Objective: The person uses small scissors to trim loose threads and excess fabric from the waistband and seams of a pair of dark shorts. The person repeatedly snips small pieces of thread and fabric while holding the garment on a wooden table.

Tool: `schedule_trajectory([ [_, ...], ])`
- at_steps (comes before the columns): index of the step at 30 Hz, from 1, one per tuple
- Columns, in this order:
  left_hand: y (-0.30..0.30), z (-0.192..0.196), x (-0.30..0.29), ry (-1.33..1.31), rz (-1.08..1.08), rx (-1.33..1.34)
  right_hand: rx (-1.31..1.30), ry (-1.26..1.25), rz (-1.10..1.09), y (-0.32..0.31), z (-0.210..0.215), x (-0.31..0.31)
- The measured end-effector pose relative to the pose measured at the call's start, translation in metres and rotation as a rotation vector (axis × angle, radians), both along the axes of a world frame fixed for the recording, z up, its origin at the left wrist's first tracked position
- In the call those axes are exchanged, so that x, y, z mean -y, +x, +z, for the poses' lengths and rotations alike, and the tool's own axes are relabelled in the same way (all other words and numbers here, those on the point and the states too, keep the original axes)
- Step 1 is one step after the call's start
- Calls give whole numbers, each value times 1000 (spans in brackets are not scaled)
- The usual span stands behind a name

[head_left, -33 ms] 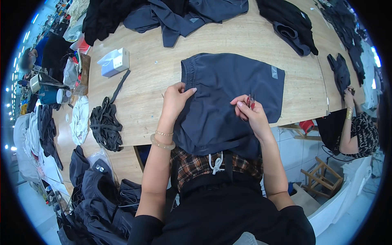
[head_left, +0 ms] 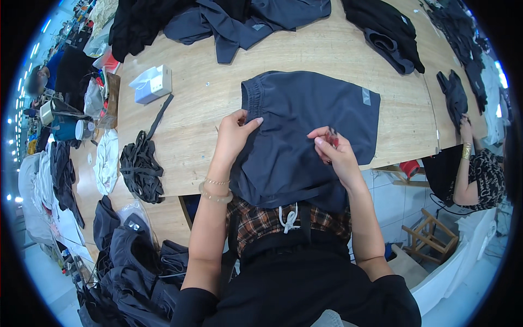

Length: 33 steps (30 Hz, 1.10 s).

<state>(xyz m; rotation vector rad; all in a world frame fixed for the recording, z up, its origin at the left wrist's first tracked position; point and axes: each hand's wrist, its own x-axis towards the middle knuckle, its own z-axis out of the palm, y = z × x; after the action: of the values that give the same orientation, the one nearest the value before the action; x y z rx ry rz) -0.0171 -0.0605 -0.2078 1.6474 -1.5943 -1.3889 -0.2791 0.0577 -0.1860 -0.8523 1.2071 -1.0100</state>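
Dark blue-grey shorts (head_left: 310,103) lie on the wooden table in front of me, the gathered elastic waistband to the left and a small light patch near the far right corner. My left hand (head_left: 237,129) pinches the fabric just below the waistband, thumb on top. Over the middle of the shorts, my right hand (head_left: 333,146) is closed round small red-handled thread snips (head_left: 333,137). The snips' blades are blurred, and part of the handles is hidden by my fingers.
A tissue box (head_left: 154,84) and a bundle of dark strips (head_left: 141,169) lie left on the table (head_left: 190,82). Dark garments (head_left: 261,24) are heaped along the far side, more (head_left: 136,261) at lower left. A co-worker's hand (head_left: 466,129) touches dark fabric at right, near a wooden stool (head_left: 430,237).
The snips in my right hand have shifted slightly and now look smeared by motion. My left hand and the shorts stay practically where they were.
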Motion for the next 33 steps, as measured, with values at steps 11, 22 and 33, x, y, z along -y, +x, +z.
schedule_trajectory([
  [11,-1,70,-39,469,6,-589,-497,-463,-128,21,50,11],
  [22,-15,91,-59,376,113,-750,-838,-693,-206,40,71,13],
  [33,-17,93,-65,396,147,-855,-843,-763,-216,47,71,15],
])
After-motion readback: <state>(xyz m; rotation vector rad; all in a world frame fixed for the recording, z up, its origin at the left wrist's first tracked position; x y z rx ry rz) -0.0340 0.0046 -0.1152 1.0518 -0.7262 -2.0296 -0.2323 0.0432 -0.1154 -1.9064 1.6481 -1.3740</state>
